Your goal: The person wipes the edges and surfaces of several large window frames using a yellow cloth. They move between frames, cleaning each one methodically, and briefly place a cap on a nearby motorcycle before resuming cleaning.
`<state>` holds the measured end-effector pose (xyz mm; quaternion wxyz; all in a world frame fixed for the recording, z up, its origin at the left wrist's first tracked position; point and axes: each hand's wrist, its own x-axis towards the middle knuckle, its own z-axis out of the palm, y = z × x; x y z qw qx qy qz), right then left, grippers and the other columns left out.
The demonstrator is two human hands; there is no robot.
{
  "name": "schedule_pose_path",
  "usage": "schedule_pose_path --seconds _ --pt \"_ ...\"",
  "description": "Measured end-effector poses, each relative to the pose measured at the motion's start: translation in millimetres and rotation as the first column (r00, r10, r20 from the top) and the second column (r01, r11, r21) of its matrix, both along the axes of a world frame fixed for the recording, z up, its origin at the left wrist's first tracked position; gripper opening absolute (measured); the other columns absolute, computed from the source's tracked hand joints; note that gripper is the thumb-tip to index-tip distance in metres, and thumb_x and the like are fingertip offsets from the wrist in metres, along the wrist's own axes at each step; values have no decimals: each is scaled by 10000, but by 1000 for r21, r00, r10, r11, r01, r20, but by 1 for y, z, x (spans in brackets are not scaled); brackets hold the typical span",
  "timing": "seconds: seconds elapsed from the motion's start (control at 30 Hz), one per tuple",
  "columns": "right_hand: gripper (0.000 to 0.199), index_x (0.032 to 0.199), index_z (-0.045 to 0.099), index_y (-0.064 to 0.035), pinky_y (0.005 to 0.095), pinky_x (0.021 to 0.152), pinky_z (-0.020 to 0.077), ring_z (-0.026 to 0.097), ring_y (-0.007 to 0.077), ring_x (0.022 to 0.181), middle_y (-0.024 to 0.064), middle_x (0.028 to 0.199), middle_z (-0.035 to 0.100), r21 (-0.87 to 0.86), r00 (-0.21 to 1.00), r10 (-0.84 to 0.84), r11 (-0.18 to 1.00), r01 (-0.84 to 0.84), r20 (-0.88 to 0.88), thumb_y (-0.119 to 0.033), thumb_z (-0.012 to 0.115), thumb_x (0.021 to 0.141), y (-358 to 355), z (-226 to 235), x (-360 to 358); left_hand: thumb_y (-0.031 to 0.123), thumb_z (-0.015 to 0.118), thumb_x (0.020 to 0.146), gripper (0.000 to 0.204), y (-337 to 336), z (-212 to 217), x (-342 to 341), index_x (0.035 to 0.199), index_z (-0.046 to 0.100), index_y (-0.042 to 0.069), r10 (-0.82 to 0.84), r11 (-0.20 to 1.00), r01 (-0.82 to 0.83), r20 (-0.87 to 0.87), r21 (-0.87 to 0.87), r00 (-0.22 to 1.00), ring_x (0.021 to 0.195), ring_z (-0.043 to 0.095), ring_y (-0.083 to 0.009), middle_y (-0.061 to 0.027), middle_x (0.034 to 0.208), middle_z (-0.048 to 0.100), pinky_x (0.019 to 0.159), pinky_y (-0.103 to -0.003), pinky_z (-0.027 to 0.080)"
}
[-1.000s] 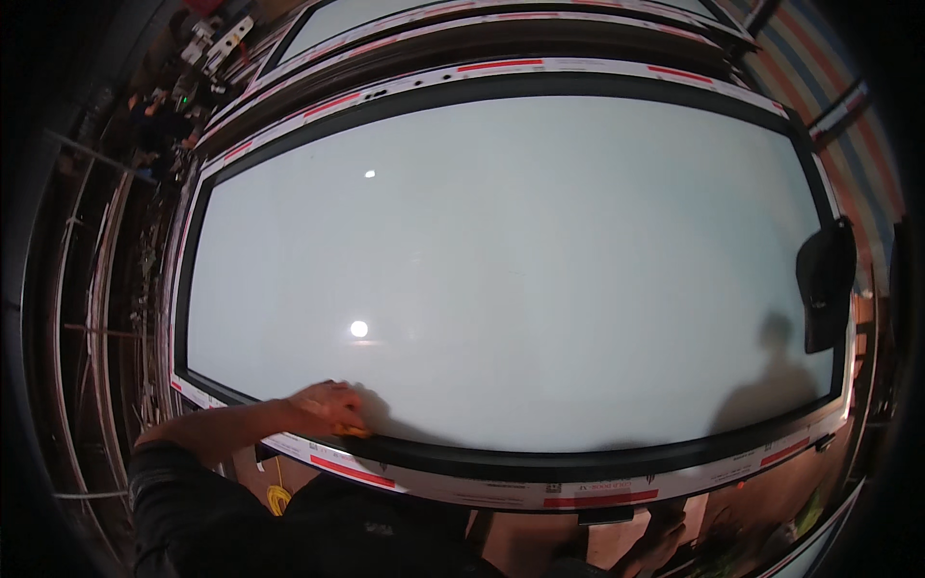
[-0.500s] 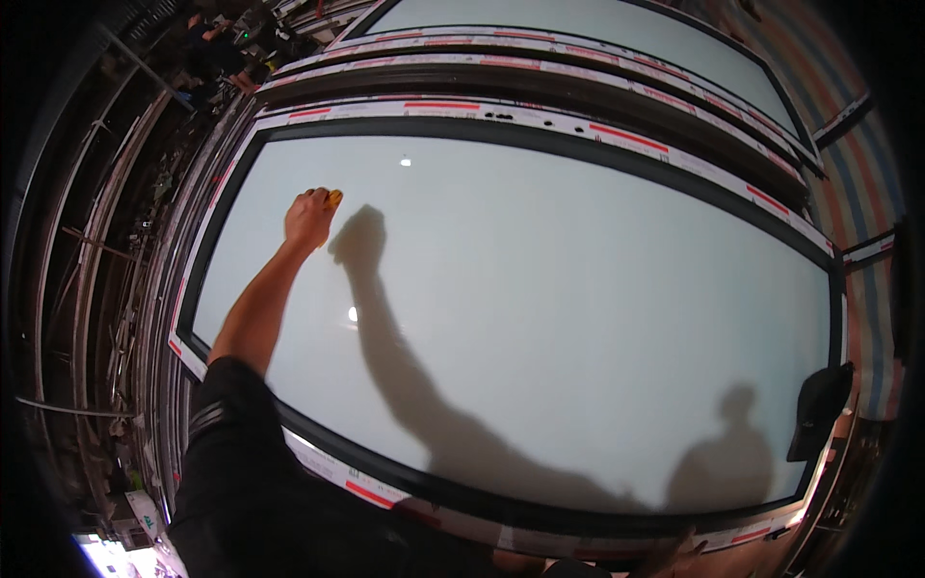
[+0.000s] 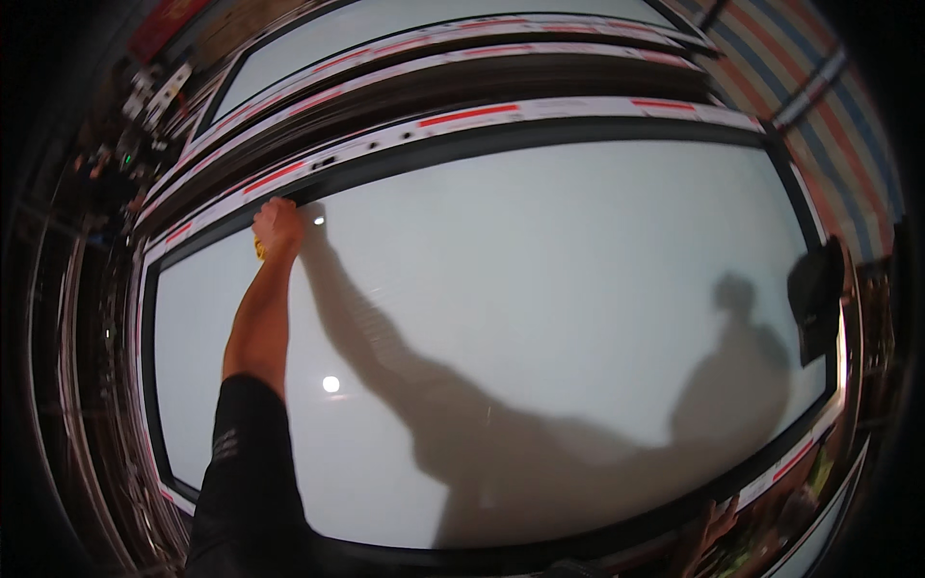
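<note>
One small yellow thing [image 3: 259, 249] is held in the closed left grip [image 3: 277, 223], at the dark far border [image 3: 578, 132] of the white panel [image 3: 540, 289]. By overreaching, it could be dragged past that border. Rightward, open room is bounded by a black cap [image 3: 816, 301]; the blurred right grip's [image 3: 716, 527] hold cannot be told.

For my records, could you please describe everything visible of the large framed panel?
The panel is broad, rectangular and pale grey-green, smooth and shiny like glass, with a dark border and white outer edging with red strips. It lies roughly level, showing shadows and bright reflections. The left hand, holding a yellow thing, is over its far border; contact is unclear. A black cap overlaps its right edge.
</note>
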<state>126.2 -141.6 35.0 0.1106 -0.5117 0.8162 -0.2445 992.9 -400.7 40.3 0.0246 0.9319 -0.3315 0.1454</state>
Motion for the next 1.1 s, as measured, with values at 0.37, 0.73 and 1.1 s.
schedule_pose_path --seconds 0.37,0.73,1.1 --pt "643 1545 396 -120 538 1229 141 139 356 1533 164 1619 274 50 965 -242 967 248 -104 -484 530 1032 1 8 25 185 654 884 124 -224 -26 -331 923 683 71 -814 562 817 263 129 518 883 715 -322 -147 928 722 801 -445 573" --pt "848 1581 325 -149 610 1226 135 87 430 1560 280 1669 58 159 951 -308 939 306 -8 -708 475 961 -11 29 28 112 614 908 303 -313 -16 -447 1204 676 129 -928 277 922 326 272 183 1044 651 -290 -93 1185 633 820 -445 566" --pt "740 1565 378 -105 577 1200 265 330 461 1478 279 1603 315 -13 935 16 1000 -22 -354 -409 678 961 -115 40 -60 257 615 973 224 -44 -10 -52 1126 694 115 -690 712 506 352 488 632 987 681 -348 -157 1099 667 756 -452 584"
